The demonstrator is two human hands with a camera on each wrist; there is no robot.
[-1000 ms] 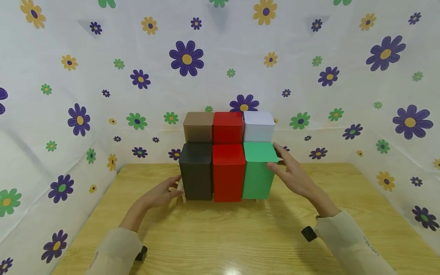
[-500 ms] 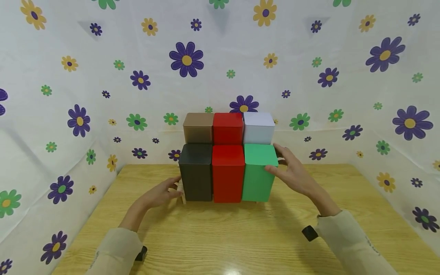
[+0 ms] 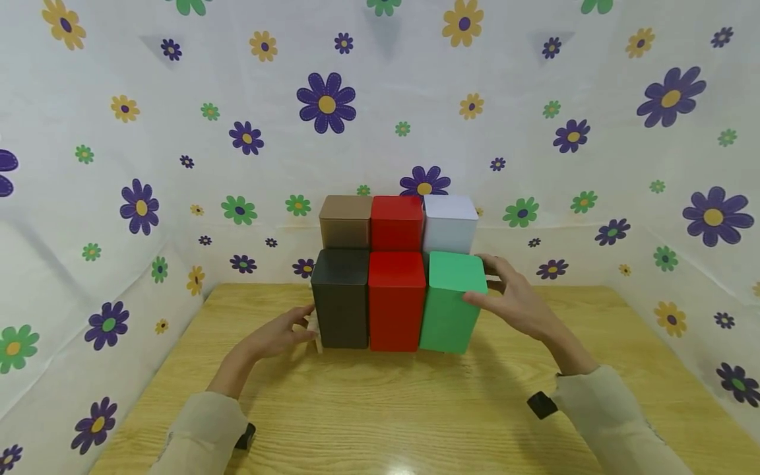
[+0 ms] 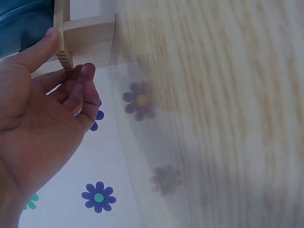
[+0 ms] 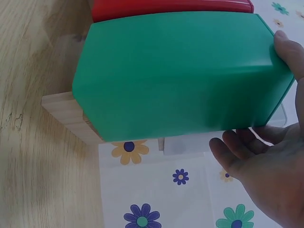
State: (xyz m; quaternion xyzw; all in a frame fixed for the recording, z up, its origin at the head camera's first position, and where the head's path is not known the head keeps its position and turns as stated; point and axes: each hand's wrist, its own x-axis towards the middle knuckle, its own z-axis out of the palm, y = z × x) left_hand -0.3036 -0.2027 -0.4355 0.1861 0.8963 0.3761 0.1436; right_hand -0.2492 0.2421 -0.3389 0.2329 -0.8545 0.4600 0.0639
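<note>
Green box (image 3: 451,316) in wide-curved right hand (image 3: 515,305)

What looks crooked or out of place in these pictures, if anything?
The green rectangular box, front right, looks slightly askew: its top stands apart from the front red rectangular box, which lines up squarely with the black rectangular box. The right hand grips the green one and may be tilting it. No spill or damage shows.

Small glare, soft shadows on table (image 3: 380,409)
</note>
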